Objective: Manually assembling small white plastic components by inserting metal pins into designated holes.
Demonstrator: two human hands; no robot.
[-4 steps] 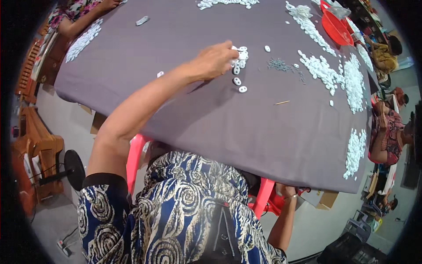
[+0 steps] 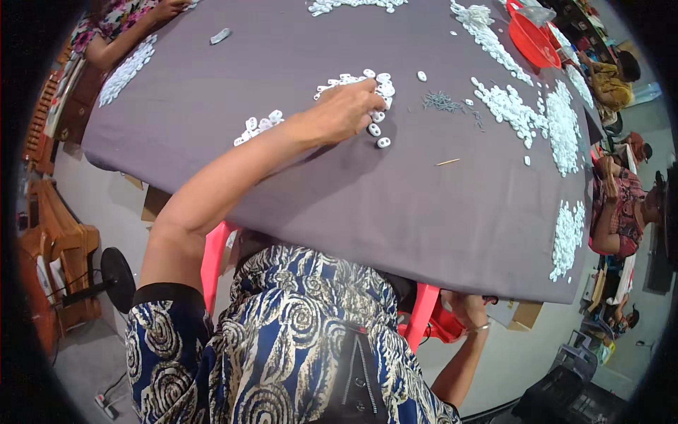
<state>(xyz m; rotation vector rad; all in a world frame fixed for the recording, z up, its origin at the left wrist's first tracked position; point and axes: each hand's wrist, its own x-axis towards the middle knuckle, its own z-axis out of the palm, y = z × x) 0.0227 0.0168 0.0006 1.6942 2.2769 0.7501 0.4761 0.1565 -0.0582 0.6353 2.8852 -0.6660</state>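
My left hand [image 2: 346, 113] reaches over the table, palm down, with bent fingers over a loose cluster of small white oval pieces with two holes [image 2: 385, 86]. Its thumb and forefinger stand apart beside the pieces, and the other fingertips are hidden under the hand. Two single white ovals [image 2: 383, 143] lie just in front of it. Beyond my left forearm is another small heap of white pieces [image 2: 258, 127]. My right hand [image 2: 466, 309] is low at the table's front edge, next to a red plastic object [image 2: 443, 326]; its fingers are mostly hidden.
Right of the cluster lie small grey pins [image 2: 441, 102] and a thin yellowish stick [image 2: 448, 162]. Larger heaps of white pieces [image 2: 563, 127] line the right side, with a red basin [image 2: 534, 44] behind. Another person's arm [image 2: 131, 39] rests at the far left; other people sit at right.
My left hand and forearm have shifted slightly down, baring more white pieces behind them. My right hand has come further into view and up at the table edge. The whole view has shifted slightly.
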